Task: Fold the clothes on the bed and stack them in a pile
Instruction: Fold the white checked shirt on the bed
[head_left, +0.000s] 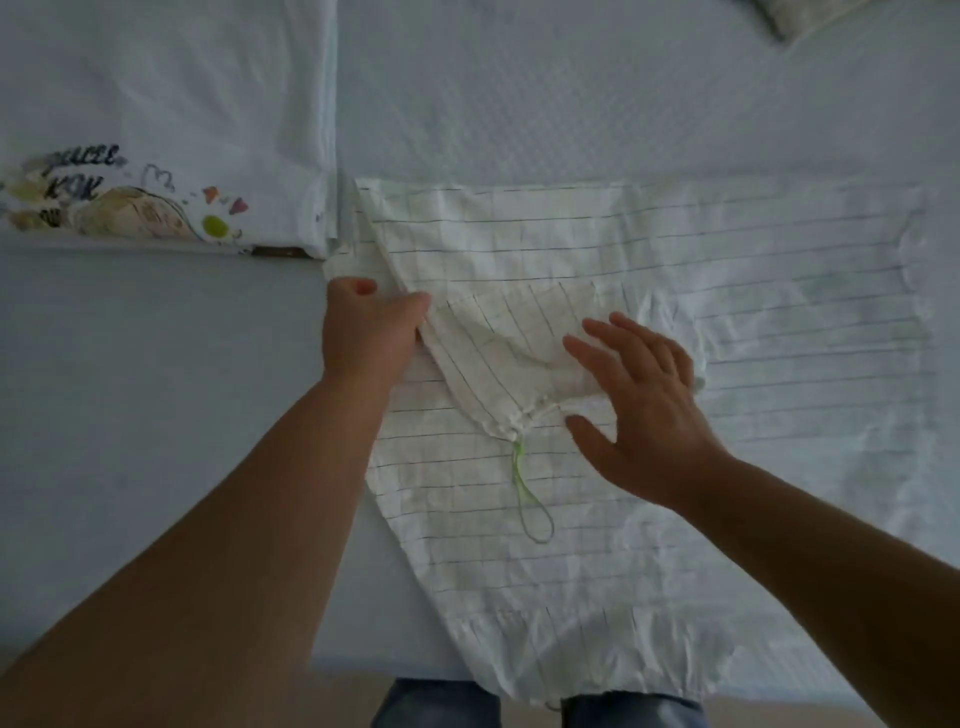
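The striped garment lay spread at the bed's centre, only its sleeve turned in: left hand pinched the fold's edge, right hand pressed it flat with splayed fingers, while a printed shirt at ten o'clock seemingly began the pile.

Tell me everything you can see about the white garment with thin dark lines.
The white lined garment lies spread on the bed, creased, thin woven cloth by its look. One sleeve is folded inward over its body, and a green cord hangs from the sleeve end. The left hand grips its left edge; the right hand rests open on the folded sleeve. Its bottom edge overhangs the bed's edge.
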